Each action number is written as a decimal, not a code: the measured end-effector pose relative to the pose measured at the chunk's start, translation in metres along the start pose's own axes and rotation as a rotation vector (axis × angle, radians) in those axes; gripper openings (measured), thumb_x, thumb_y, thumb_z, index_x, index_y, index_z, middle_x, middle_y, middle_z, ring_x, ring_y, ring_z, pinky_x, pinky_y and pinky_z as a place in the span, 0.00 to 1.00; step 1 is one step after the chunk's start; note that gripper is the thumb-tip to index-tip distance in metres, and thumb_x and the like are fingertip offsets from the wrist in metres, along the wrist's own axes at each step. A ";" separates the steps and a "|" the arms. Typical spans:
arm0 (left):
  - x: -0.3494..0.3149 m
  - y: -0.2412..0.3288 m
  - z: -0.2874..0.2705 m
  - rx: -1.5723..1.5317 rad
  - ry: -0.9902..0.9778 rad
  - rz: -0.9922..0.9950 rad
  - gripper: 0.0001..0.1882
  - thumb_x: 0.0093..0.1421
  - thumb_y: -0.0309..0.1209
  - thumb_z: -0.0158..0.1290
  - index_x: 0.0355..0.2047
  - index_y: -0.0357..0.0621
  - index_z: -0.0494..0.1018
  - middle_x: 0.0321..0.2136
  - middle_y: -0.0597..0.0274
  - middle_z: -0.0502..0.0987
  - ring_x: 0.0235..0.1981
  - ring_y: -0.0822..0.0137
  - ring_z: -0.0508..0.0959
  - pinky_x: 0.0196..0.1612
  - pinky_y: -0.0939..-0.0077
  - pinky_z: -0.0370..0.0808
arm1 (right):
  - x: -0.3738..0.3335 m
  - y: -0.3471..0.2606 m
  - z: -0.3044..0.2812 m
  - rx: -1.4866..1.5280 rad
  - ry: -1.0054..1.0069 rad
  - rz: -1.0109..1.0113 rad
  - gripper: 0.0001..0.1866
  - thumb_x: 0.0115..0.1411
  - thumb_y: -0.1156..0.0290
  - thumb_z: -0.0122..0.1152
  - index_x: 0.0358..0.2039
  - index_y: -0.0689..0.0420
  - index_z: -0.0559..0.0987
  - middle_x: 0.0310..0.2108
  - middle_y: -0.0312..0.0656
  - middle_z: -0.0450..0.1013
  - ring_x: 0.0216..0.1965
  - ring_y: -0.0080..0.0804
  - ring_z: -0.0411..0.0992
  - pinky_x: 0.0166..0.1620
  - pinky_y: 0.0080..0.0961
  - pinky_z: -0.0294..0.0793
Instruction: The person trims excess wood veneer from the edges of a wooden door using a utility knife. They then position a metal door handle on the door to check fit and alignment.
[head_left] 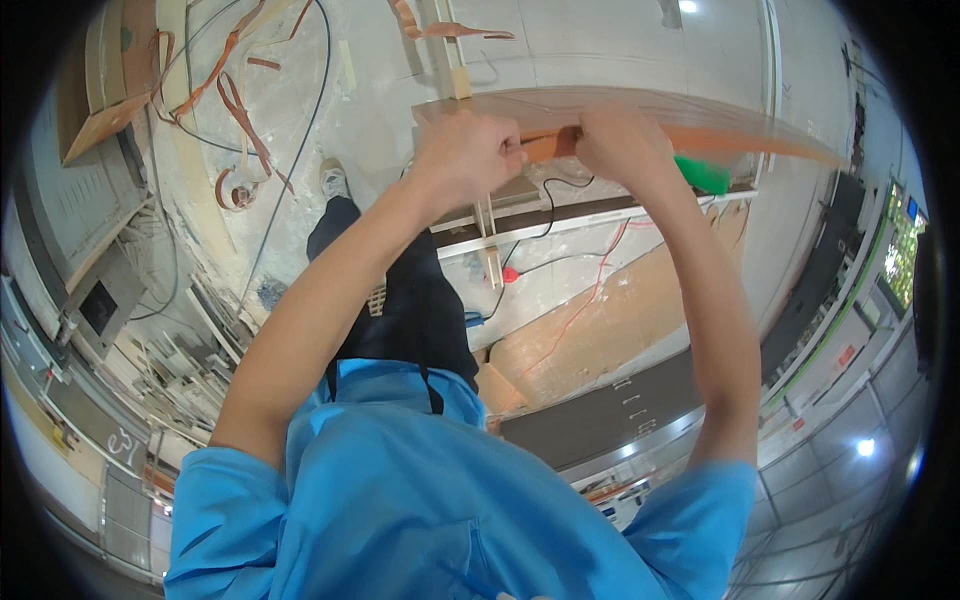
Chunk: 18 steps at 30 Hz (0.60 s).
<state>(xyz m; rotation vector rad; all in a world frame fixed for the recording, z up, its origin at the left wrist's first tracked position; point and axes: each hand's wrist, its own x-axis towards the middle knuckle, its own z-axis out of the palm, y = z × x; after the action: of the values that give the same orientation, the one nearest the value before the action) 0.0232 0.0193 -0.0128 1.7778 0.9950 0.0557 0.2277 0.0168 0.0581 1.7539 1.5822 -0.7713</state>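
A brownish panel (720,117) with an orange-brown edge lies in front of me, resting above a narrow frame. My left hand (462,155) is closed at its near edge, pinching an orange-brown strip (545,148) that spans the gap between my hands. My right hand (622,145) is curled closed on the same strip farther along; its fingertips are partly hidden and a little blurred. Just right of that hand, a green object (703,176) sits under the panel's edge; its kind is not clear.
Loose orange-brown strips (240,118) and dark cables (318,95) lie on the stained floor at the left. A pale frame rail (600,216) runs below the panel. A brown board (590,305) lies beyond my legs. Cardboard (105,125) stands far left.
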 end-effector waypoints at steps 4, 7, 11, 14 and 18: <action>-0.001 0.000 -0.001 -0.006 -0.003 -0.005 0.12 0.62 0.38 0.60 0.27 0.44 0.79 0.17 0.63 0.80 0.21 0.65 0.82 0.28 0.66 0.75 | -0.015 0.002 -0.002 -0.043 0.034 -0.008 0.12 0.56 0.71 0.60 0.38 0.61 0.86 0.40 0.54 0.82 0.45 0.54 0.80 0.48 0.48 0.79; -0.004 0.000 -0.001 0.005 0.009 -0.005 0.12 0.62 0.38 0.60 0.27 0.44 0.79 0.17 0.64 0.80 0.20 0.67 0.82 0.28 0.67 0.75 | -0.042 0.021 -0.014 0.001 0.097 0.034 0.12 0.59 0.69 0.60 0.38 0.63 0.83 0.38 0.58 0.80 0.44 0.58 0.79 0.47 0.49 0.78; -0.004 -0.001 0.003 -0.097 -0.023 -0.006 0.12 0.62 0.38 0.60 0.27 0.45 0.80 0.17 0.65 0.81 0.20 0.67 0.81 0.28 0.68 0.75 | -0.106 0.058 -0.005 0.263 0.353 0.090 0.15 0.65 0.64 0.59 0.43 0.64 0.79 0.35 0.59 0.79 0.42 0.61 0.77 0.46 0.49 0.76; -0.005 -0.004 0.004 -0.056 -0.010 0.029 0.11 0.62 0.39 0.61 0.29 0.44 0.81 0.17 0.65 0.81 0.20 0.66 0.81 0.28 0.67 0.75 | -0.126 0.067 0.011 0.313 0.246 0.236 0.17 0.69 0.61 0.56 0.46 0.64 0.76 0.37 0.59 0.79 0.42 0.63 0.76 0.46 0.50 0.75; -0.008 -0.005 0.003 -0.082 0.018 0.061 0.11 0.62 0.40 0.61 0.32 0.45 0.81 0.19 0.65 0.82 0.21 0.65 0.81 0.28 0.66 0.75 | -0.135 0.053 0.034 0.497 0.335 0.161 0.14 0.71 0.61 0.51 0.46 0.59 0.76 0.39 0.59 0.78 0.44 0.62 0.76 0.47 0.54 0.75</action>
<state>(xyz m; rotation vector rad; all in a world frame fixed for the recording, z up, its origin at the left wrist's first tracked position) 0.0167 0.0120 -0.0149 1.7355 0.9381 0.1495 0.2664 -0.0967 0.1462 2.4445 1.5138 -0.8781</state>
